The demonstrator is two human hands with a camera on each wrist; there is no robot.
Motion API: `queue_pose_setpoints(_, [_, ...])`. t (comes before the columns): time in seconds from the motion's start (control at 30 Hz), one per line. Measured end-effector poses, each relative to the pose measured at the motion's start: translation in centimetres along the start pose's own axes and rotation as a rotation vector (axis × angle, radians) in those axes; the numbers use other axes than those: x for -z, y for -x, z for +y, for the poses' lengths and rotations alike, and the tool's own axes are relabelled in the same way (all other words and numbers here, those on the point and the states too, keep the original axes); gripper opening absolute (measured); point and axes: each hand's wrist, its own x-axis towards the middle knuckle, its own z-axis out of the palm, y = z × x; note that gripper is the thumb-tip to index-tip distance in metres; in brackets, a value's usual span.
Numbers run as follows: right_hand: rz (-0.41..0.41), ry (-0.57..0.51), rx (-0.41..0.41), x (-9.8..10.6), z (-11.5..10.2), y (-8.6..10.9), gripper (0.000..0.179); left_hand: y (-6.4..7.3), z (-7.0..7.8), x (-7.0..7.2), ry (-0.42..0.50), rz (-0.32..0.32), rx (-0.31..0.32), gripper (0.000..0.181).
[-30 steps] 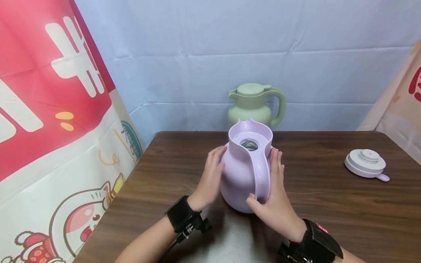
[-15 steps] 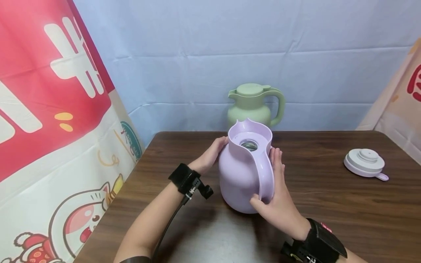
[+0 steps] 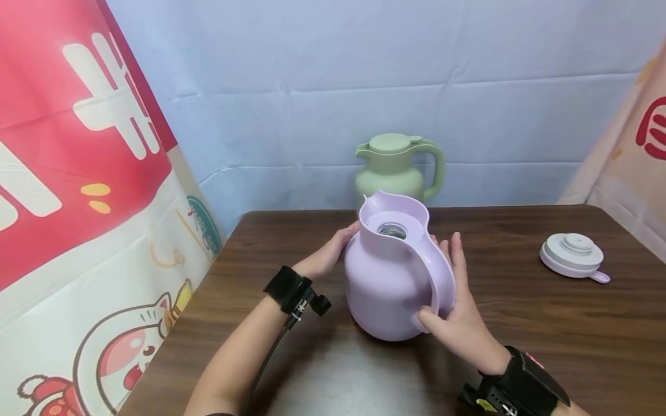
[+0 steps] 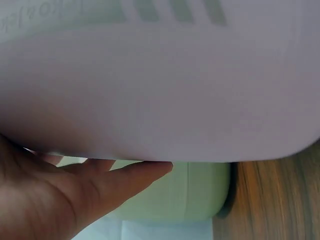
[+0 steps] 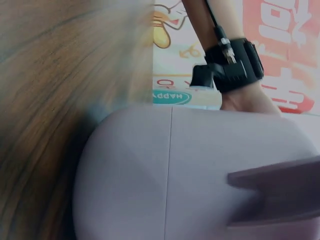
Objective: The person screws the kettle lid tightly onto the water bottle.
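Note:
A lilac vacuum jug (image 3: 385, 283) without its lid stands on the table in the head view. Its round mouth shows, with the spout at the far left and the handle (image 3: 442, 277) at the near right. My left hand (image 3: 330, 251) rests on the jug's left side; in the left wrist view its extended fingers (image 4: 135, 177) lie along the wall. My right hand (image 3: 463, 312) is at the handle, its thumb by the handle's lower end and its fingers stretched upward beyond it. The right wrist view shows the jug's wall, but not the right fingers.
Behind the lilac jug stands a green jug (image 3: 390, 173) with its lid on. A grey and lilac lid (image 3: 572, 254) lies upside down at the right of the wooden table (image 3: 520, 323). Pale blue cloth (image 3: 312, 115) hangs behind the table.
The lilac jug has turned, its handle swinging rightward and its spout leftward. My right hand moved right with the handle. My left hand shifted farther round the jug's far left side.

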Motion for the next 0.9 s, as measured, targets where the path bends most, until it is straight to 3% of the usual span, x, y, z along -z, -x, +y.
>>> queue_pose_setpoints(0.17, [0.024,0.039,-0.08,1.1,0.0,0.1,0.108,1.0,-0.1,-0.5,-0.064,0.02,-0.01,0.06])
queue_pose_setpoints(0.33, [0.016,0.024,-0.025,1.7,0.5,0.0,0.101,1.7,-0.1,-1.0,-0.139,0.058,-0.036,0.056])
queue_pose_setpoints(0.57, [0.069,0.206,0.024,2.4,1.3,0.5,0.056,2.3,-0.2,-1.4,-0.285,0.08,-0.166,0.073])
queue_pose_setpoints(0.7, [0.058,0.181,0.079,2.9,1.6,0.3,0.055,2.4,-0.1,-1.7,-0.331,0.09,-0.184,0.09])
queue_pose_setpoints(0.9, [0.015,0.029,0.112,3.3,2.2,-0.2,0.057,3.0,0.5,-2.1,-0.429,0.138,-0.169,0.092])
